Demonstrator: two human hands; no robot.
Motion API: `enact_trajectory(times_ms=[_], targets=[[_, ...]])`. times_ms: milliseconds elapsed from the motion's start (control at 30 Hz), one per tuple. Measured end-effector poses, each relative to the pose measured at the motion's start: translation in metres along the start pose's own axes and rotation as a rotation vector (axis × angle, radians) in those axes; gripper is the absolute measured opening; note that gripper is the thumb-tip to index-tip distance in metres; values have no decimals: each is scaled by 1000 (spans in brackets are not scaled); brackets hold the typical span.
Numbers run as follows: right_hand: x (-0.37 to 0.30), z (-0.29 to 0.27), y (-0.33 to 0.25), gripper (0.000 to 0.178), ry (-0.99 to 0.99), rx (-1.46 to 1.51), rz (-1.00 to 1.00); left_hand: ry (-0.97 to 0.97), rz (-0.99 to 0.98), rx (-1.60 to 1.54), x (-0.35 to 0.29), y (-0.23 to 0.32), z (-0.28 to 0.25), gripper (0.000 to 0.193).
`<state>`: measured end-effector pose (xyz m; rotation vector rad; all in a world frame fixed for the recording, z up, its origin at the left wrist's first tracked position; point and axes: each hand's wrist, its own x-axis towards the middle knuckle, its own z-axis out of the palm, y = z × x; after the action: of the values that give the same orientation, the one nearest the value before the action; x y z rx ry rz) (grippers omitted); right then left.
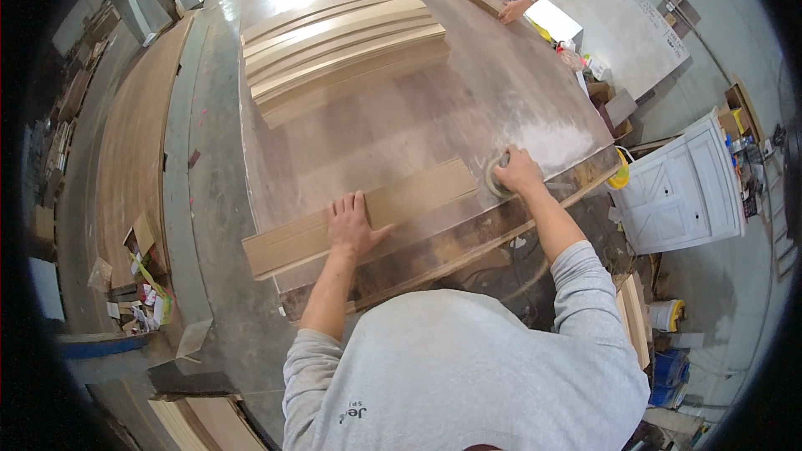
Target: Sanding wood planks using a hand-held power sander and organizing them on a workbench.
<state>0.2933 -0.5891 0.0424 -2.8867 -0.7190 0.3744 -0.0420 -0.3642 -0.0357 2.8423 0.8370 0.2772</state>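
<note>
In the head view, the left hand (352, 224) is resting with fingers spread on the wooden board (413, 191), lying on the tabletop (342, 153). The right hand (519, 172) is gripping a round tool (493, 179) just beyond the board's right end. For sound work, the left should be bracing the board, the right keeping the tool level
</note>
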Motion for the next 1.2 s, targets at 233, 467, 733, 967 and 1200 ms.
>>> enact_trajectory(times_ms=[233, 467, 733, 967, 1200], targets=[[8, 25, 30, 64, 17, 208, 74, -58, -4, -45, -1, 3, -10, 101], [-1, 49, -34, 95, 199, -91, -742, -48, -7, -74, -2, 4, -13, 98], [-16, 115, -101, 116, -3, 29, -1032, -92, -37, -104, -4, -1, -13, 110], [-18, 109, -99, 108, 49, 32, -1077, -125, -217, 36, -67, -96, -50, 121], [2, 78, -88, 87, 194, -53, -873, -29, -73, 3, -71, -118, -40, 110]])
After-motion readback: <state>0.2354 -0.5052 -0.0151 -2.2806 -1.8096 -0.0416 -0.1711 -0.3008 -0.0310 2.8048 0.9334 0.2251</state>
